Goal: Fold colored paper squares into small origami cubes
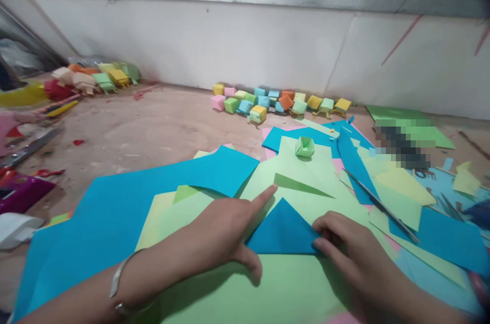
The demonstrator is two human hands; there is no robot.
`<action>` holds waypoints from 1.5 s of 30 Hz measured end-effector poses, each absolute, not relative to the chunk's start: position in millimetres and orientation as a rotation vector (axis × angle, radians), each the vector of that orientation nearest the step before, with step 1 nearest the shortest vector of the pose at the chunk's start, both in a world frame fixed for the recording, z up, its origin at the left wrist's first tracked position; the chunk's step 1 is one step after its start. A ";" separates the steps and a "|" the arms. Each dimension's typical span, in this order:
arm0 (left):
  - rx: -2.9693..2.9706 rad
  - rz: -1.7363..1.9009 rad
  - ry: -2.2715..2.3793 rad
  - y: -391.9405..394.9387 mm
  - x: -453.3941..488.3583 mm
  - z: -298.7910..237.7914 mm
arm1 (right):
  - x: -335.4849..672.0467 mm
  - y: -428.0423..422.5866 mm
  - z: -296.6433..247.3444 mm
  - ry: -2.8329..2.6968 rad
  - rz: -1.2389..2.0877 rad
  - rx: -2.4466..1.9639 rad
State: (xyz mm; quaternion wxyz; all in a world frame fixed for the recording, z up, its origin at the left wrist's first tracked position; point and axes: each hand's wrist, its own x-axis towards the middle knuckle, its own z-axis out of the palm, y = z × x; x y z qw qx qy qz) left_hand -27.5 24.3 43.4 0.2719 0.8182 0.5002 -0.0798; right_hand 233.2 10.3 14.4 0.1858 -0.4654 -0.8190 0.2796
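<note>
A blue sheet of paper folded into a triangle (285, 232) lies on light green paper (237, 283), its point facing away from me. My right hand (340, 242) pinches the triangle's right corner between thumb and fingers. At its left corner is my left hand (233, 229), index finger stretched forward and thumb apart; part of that corner is hidden behind it. Just beyond the left fingertip sits a thin darker green paper sliver (302, 186). Farther back stands a small folded green paper box (304, 147).
Large blue sheets (111, 212) spread out on the left. A long metal blade-like tool (383, 206) rests over paper scraps on the right. Several small coloured paper cubes (264, 102) line the wall, with another cluster (103, 79) back left. A purple object (25, 192) lies at the left edge.
</note>
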 end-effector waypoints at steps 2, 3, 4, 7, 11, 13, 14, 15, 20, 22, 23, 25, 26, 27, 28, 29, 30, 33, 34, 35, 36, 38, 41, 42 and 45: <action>2.145 0.042 1.391 22.9 -26.3 43.9 | 234.2 14.3 18.8 -2.211 0.930 -1.351; 2.114 0.195 1.391 22.3 -25.9 44.7 | 234.6 15.7 19.8 -2.148 0.996 -1.371; 2.063 0.345 1.381 21.9 -25.6 46.1 | 235.1 16.7 19.9 -2.080 1.076 -1.390; 1.758 0.596 1.331 20.6 -24.7 51.3 | 236.7 17.6 16.3 -1.847 1.397 -1.373; 1.300 0.542 1.352 19.5 -23.0 53.9 | 238.7 16.5 10.5 -1.604 1.725 -1.277; 1.206 0.588 1.365 19.4 -22.2 52.5 | 238.3 15.6 10.5 -1.510 1.792 -1.265; 1.178 0.626 1.359 19.4 -21.9 51.5 | 237.5 15.0 11.4 -1.459 1.817 -1.261; 1.149 0.659 1.347 19.3 -21.5 50.3 | 236.2 14.2 12.7 -1.405 1.843 -1.256; 1.116 0.622 1.321 15.9 -16.0 40.4 | 226.0 9.5 19.1 -1.192 2.071 -1.092; 1.094 0.640 1.332 13.5 -12.4 34.0 | 223.4 8.2 19.3 -1.181 2.150 -1.061; 1.045 0.667 1.322 12.5 -10.8 30.8 | 222.9 8.0 18.7 -1.176 2.155 -1.074; 0.907 0.736 1.254 11.2 -8.3 25.5 | 223.6 8.7 16.8 -1.147 2.089 -1.122; 0.845 0.758 1.195 11.1 -7.4 23.8 | 224.5 9.5 15.8 -1.132 2.046 -1.147; 0.808 0.761 1.129 11.2 -6.8 22.7 | 225.5 10.5 14.8 -1.121 2.005 -1.170; 0.797 0.749 1.070 11.4 -6.3 22.2 | 226.4 11.6 14.1 -1.112 1.968 -1.191; 0.805 0.736 1.028 11.8 -6.1 22.0 | 227.1 12.5 13.5 -1.105 1.944 -1.206; 0.824 0.721 1.003 12.1 -5.9 22.0 | 227.5 13.3 13.2 -1.097 1.934 -1.217; 0.909 0.698 1.031 12.6 -6.2 21.2 | 227.3 13.6 13.7 -1.050 1.932 -1.236; 0.940 0.702 1.052 12.5 -6.5 20.6 | 227.0 13.2 14.3 -1.027 1.938 -1.245; 0.977 0.705 1.076 12.3 -6.9 19.9 | 226.8 12.7 14.9 -1.001 1.940 -1.260; 1.016 0.706 1.105 12.2 -7.5 19.3 | 226.7 12.3 15.5 -0.976 1.936 -1.279; 1.090 0.714 1.156 12.2 -8.6 18.5 | 227.1 12.0 16.1 -0.942 1.917 -1.315; 1.171 0.726 1.177 13.2 -9.9 18.4 | 228.6 12.9 14.3 -0.906 1.914 -1.334; 1.204 0.734 1.183 13.7 -10.2 18.4 | 228.9 13.4 13.3 -0.891 1.915 -1.319; 1.409 0.786 1.224 13.7 -11.8 17.4 | 228.2 15.7 11.8 -0.803 1.888 -1.310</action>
